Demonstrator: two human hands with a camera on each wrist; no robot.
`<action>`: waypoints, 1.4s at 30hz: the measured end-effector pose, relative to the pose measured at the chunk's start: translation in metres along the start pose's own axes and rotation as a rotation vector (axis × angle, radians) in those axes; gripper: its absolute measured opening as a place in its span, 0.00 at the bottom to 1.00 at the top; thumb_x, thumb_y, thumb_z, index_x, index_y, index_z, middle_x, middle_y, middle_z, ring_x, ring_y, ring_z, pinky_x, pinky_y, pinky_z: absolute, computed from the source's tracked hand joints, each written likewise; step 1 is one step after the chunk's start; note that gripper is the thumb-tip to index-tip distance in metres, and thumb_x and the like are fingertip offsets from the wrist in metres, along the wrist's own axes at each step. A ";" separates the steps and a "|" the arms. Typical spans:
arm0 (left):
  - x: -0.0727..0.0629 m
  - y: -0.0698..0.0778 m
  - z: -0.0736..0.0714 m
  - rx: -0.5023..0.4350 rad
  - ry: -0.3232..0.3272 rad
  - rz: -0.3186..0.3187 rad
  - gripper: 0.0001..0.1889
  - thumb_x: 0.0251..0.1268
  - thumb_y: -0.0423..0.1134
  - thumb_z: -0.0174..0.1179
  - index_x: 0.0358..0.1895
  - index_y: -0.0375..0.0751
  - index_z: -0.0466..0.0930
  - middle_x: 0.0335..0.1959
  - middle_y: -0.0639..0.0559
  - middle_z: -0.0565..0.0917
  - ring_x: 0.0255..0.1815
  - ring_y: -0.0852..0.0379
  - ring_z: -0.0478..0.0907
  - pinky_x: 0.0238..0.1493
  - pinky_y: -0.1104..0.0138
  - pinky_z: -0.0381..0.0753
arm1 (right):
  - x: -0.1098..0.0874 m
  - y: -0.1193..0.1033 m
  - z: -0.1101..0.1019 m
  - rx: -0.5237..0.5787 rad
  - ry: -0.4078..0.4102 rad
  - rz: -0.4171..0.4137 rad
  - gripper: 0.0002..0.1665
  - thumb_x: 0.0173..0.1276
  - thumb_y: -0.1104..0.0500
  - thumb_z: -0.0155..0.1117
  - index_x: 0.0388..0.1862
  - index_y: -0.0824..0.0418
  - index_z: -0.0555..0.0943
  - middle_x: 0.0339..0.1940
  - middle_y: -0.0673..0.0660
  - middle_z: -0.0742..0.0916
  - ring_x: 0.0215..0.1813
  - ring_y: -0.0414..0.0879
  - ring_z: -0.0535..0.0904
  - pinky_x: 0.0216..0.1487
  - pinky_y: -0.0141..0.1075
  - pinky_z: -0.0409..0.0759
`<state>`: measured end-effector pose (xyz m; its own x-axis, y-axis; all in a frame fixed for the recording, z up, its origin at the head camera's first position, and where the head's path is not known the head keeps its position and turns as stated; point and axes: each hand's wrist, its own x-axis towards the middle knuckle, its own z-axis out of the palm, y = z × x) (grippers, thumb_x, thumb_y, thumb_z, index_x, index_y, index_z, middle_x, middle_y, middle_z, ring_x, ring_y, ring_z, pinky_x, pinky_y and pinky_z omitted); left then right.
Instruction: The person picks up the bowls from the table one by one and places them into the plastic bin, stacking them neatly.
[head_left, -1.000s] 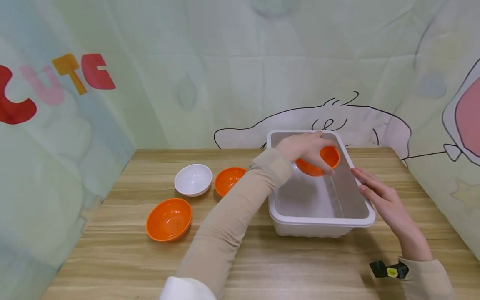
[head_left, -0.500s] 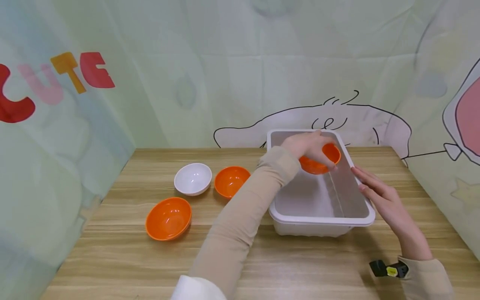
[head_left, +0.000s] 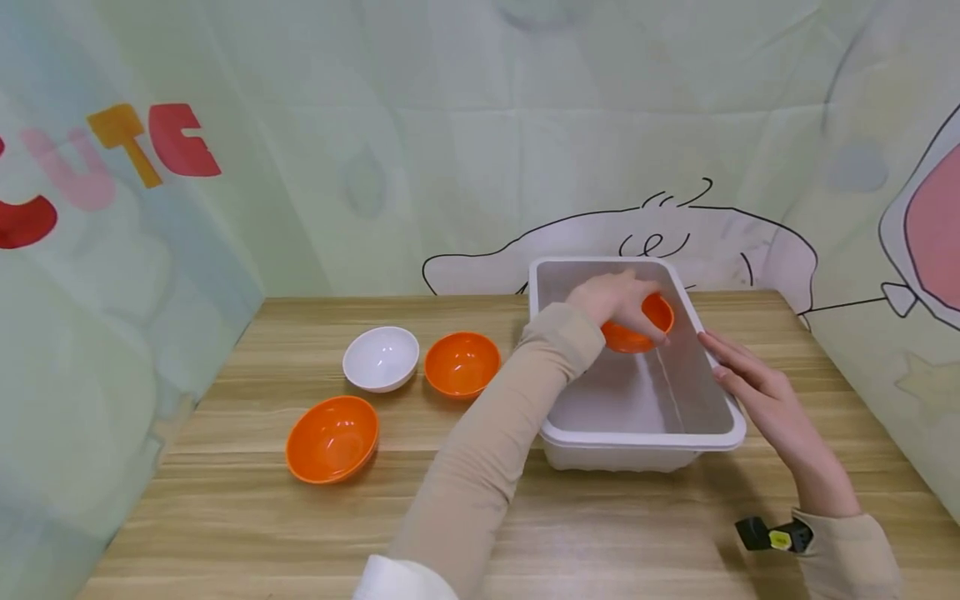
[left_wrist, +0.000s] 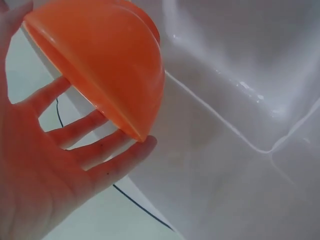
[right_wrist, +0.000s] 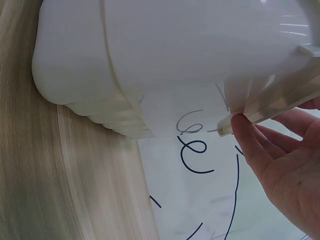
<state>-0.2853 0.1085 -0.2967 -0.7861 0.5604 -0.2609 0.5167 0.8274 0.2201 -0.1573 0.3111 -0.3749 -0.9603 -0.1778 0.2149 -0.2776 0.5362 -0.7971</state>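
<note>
In the head view my left hand [head_left: 613, 302] is inside the light grey plastic bin [head_left: 645, 439], gripping an orange bowl [head_left: 658, 313]. The left wrist view shows this bowl [left_wrist: 110, 65] tilted, its outside toward the camera. The thumb is at one side of its rim and the fingertips are at the other. My right hand [head_left: 776, 408] holds the bin's right rim from outside. In the right wrist view, fingers [right_wrist: 250, 137] lie against the rim's flange; the thumb is mostly cut off.
Left of the bin, an orange bowl [head_left: 462, 365] stands beside a white bowl [head_left: 381, 359]. Another orange bowl [head_left: 332, 440] sits nearer the front left. All are on the wooden table [head_left: 247, 533]. A printed curtain [head_left: 465, 167] hangs behind the table.
My left hand and forearm have shifted slightly right with the orange bowl, uncovering more of the middle orange bowl. The bowl is a little lower than half a second ago. My right hand stays put.
</note>
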 end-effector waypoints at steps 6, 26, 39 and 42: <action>0.000 -0.002 0.005 0.019 0.017 -0.021 0.39 0.53 0.68 0.59 0.71 0.68 0.60 0.67 0.57 0.65 0.57 0.56 0.70 0.56 0.66 0.74 | 0.000 -0.001 0.000 -0.010 -0.001 0.005 0.28 0.77 0.54 0.48 0.74 0.51 0.63 0.76 0.42 0.65 0.66 0.19 0.59 0.51 0.12 0.64; 0.014 -0.002 0.027 0.033 0.060 -0.059 0.40 0.55 0.68 0.57 0.71 0.63 0.60 0.64 0.54 0.67 0.57 0.53 0.70 0.58 0.63 0.72 | 0.000 -0.001 -0.001 -0.012 0.003 0.007 0.28 0.77 0.54 0.48 0.74 0.51 0.63 0.77 0.45 0.65 0.67 0.19 0.58 0.52 0.12 0.64; 0.020 -0.002 0.035 0.049 0.053 -0.068 0.39 0.54 0.67 0.58 0.70 0.63 0.61 0.62 0.54 0.68 0.55 0.53 0.70 0.55 0.63 0.73 | 0.000 -0.004 -0.001 -0.017 -0.003 0.022 0.28 0.77 0.53 0.47 0.74 0.50 0.63 0.77 0.46 0.64 0.67 0.19 0.58 0.52 0.14 0.64; 0.021 -0.003 0.036 0.054 0.051 -0.066 0.39 0.55 0.67 0.57 0.71 0.63 0.61 0.63 0.54 0.68 0.55 0.52 0.70 0.55 0.63 0.73 | 0.000 -0.003 -0.001 -0.014 -0.001 0.016 0.28 0.77 0.53 0.47 0.74 0.50 0.63 0.77 0.45 0.64 0.67 0.19 0.58 0.52 0.14 0.63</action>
<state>-0.2910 0.1195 -0.3370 -0.8346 0.5027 -0.2250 0.4794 0.8642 0.1527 -0.1563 0.3102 -0.3718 -0.9647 -0.1696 0.2016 -0.2624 0.5504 -0.7926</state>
